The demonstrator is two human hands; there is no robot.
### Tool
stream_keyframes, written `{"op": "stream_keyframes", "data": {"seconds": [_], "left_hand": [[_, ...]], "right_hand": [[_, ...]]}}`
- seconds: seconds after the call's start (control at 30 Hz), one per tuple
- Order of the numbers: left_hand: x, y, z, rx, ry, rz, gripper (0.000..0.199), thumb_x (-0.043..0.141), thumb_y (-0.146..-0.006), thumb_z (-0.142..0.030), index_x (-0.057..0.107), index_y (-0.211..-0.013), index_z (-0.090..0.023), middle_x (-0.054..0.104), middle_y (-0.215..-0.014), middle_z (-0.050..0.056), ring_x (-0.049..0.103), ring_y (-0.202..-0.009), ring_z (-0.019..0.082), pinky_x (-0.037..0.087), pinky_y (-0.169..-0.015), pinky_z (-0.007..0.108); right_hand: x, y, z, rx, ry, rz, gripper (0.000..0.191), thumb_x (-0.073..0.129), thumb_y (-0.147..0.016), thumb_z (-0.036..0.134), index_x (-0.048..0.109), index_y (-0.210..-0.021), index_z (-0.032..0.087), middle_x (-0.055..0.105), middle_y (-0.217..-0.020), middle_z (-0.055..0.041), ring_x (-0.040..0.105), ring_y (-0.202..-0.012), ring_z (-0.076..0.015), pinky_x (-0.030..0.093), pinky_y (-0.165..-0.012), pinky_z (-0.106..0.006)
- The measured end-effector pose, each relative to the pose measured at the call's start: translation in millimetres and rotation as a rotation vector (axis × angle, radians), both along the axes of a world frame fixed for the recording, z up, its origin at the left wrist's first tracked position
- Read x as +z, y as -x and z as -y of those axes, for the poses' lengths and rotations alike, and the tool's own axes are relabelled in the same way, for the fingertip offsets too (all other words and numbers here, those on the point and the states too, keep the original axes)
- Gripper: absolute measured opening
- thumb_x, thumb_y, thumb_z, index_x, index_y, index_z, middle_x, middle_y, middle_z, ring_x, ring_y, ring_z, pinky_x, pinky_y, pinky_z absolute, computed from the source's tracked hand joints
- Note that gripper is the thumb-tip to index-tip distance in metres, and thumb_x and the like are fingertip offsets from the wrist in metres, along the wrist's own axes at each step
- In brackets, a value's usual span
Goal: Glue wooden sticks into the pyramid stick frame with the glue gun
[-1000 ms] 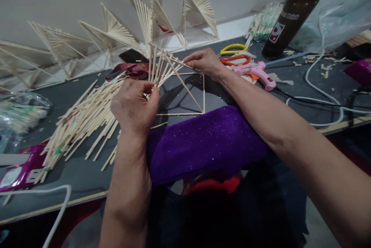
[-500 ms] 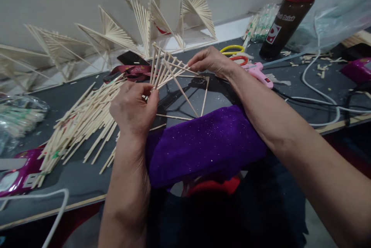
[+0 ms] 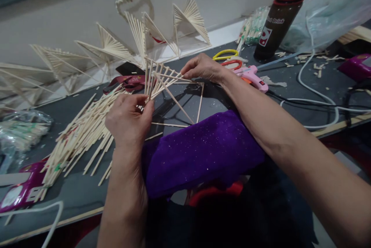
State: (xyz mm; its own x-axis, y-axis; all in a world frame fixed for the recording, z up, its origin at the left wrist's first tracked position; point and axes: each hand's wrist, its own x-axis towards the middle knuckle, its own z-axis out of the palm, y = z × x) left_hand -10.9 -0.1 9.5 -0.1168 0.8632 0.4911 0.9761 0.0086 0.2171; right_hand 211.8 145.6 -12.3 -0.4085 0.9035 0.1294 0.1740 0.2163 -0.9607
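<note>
Between my hands stands a framework of thin wooden sticks (image 3: 175, 103), fanned at the top over a stick base on the table. My left hand (image 3: 130, 114) is closed, thumb and fingers pinching the framework's left side. At the upper right corner, my right hand (image 3: 199, 68) pinches a stick end of the same framework. Loose wooden sticks (image 3: 84, 132) lie in a pile left of my left hand. A purple cloth (image 3: 203, 151) spreads below the framework, at the table's near edge. Behind my right wrist lies a pink glue gun (image 3: 253, 77).
Several finished stick frames (image 3: 111, 43) line the wall. Yellow-handled scissors (image 3: 226, 53) and a dark bottle with a red cap (image 3: 279, 19) are at the back right. White cable (image 3: 307, 68) loops across the right side. A magenta device (image 3: 24, 186) sits at left, near bagged sticks (image 3: 21, 132).
The view has shifted slightly, so the scene sits a little lower and further left. Both hands keep their hold on the stick framework, with no clear change in grip.
</note>
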Motion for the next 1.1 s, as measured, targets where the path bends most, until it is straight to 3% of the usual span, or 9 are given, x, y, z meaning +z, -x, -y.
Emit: {"op": "stream_keyframes", "data": {"seconds": [0.53, 0.67, 0.87, 0.93, 1.0, 1.1], "left_hand": [[-4.7, 7, -10, -0.021, -0.101, -0.113, 0.023, 0.061, -0.087, -0.043, 0.074, -0.092, -0.024, 0.068, -0.082, 0.004, 0.063, -0.085, 0.023, 0.037, -0.066, 0.031], [-3.8, 6, -9, -0.014, -0.126, -0.085, 0.024, 0.061, -0.087, -0.043, 0.074, -0.091, -0.023, 0.068, -0.086, 0.005, 0.064, -0.085, 0.023, 0.036, -0.065, 0.031], [-4.4, 6, -8, -0.029, -0.129, -0.069, 0.024, 0.06, -0.087, -0.044, 0.073, -0.092, -0.024, 0.068, -0.088, 0.004, 0.064, -0.088, 0.023, 0.033, -0.063, 0.031], [-3.9, 5, -9, -0.025, -0.125, -0.048, 0.024, 0.06, -0.087, -0.044, 0.073, -0.091, -0.025, 0.068, -0.088, 0.003, 0.064, -0.088, 0.023, 0.032, -0.063, 0.031], [-3.1, 3, -9, -0.026, -0.106, -0.036, 0.025, 0.059, -0.087, -0.044, 0.073, -0.092, -0.024, 0.069, -0.09, 0.004, 0.064, -0.09, 0.023, 0.031, -0.063, 0.031], [-2.5, 2, -9, -0.023, -0.099, -0.03, 0.025, 0.059, -0.086, -0.044, 0.073, -0.092, -0.024, 0.069, -0.094, 0.005, 0.063, -0.09, 0.025, 0.029, -0.063, 0.031]], "right_hand": [[2.1, 1, -3, 0.036, -0.027, -0.029, 0.006, 0.071, -0.071, 0.011, 0.074, -0.077, 0.012, 0.065, -0.061, 0.0015, 0.052, -0.059, -0.0067, 0.047, -0.059, -0.019], [15.1, -8, -2, -0.101, -0.068, -0.048, 0.005, 0.067, -0.076, 0.012, 0.072, -0.075, 0.013, 0.064, -0.061, 0.0018, 0.052, -0.059, -0.0064, 0.046, -0.059, -0.018], [56.6, -52, 20, -0.344, -0.154, -0.091, 0.009, 0.067, -0.08, 0.021, 0.072, -0.083, 0.014, 0.071, -0.076, -0.0016, 0.061, -0.065, -0.0094, 0.048, -0.059, -0.021], [63.3, -75, 33, -0.391, -0.202, -0.034, 0.011, 0.066, -0.081, 0.022, 0.071, -0.084, 0.013, 0.07, -0.078, -0.0032, 0.062, -0.066, -0.0103, 0.048, -0.06, -0.022], [61.0, -100, 49, -0.444, -0.244, 0.055, 0.013, 0.065, -0.081, 0.024, 0.071, -0.084, 0.013, 0.069, -0.075, -0.0038, 0.061, -0.066, -0.0113, 0.048, -0.06, -0.024], [43.5, -139, 72, -0.538, -0.238, 0.244, 0.014, 0.063, -0.081, 0.024, 0.073, -0.085, 0.014, 0.066, -0.07, -0.0031, 0.058, -0.062, -0.0127, 0.047, -0.059, -0.027]]}}
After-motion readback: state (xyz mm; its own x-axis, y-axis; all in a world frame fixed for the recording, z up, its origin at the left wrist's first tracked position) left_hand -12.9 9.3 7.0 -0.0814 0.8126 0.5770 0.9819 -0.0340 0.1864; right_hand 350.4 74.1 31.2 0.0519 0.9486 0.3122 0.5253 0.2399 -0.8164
